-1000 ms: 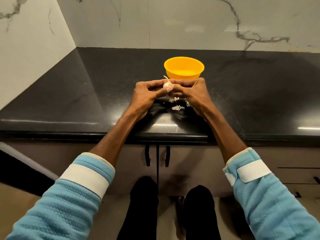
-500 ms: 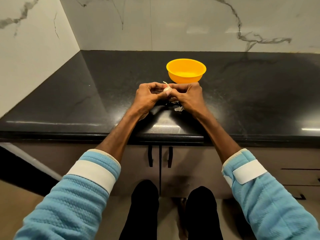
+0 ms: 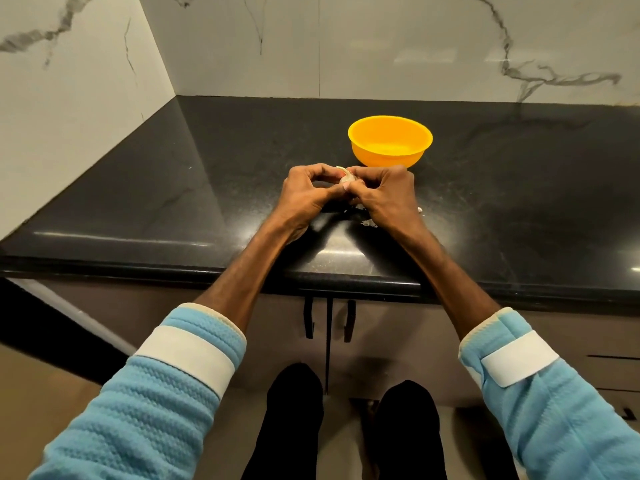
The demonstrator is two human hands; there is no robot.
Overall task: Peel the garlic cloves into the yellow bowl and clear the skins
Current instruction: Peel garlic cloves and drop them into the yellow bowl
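— Over the black countertop [image 3: 173,188], just on my side of the yellow bowl [image 3: 384,160], both hands meet round a single garlic clove [image 3: 346,180].

— How do they have hold of it?

— The left hand [image 3: 308,197] is curled, thumb and fingertips pinching the clove from the left. The right hand [image 3: 386,197] is curled too, with its thumb and fingertips pressed on the clove's right side. The knuckles of the two hands face each other and the fingertips touch at the clove. Neither hand has any slack in it: both are closed tight on that one clove.

— Is it peeled?

— I cannot tell from my end. It is pale and mostly hidden by fingers, with a thin papery tip sticking up on the far side.

— Where does it sit against the bowl?

— It is held in the fingers just in front of the bowl's near wall, not inside it. The bowl stands upright on the counter, just beyond the right knuckles.

— And the skins?

— I see a few pale garlic skins [image 3: 369,222] on the counter, partly under the right hand. One more scrap [image 3: 419,209] lies just right of that hand.

— Anything else?

— There are light blue sleeves [image 3: 145,403] with white bands, a white marble wall [image 3: 381,46] behind the counter, and two dark cabinet handles [image 3: 308,320] below its front edge.
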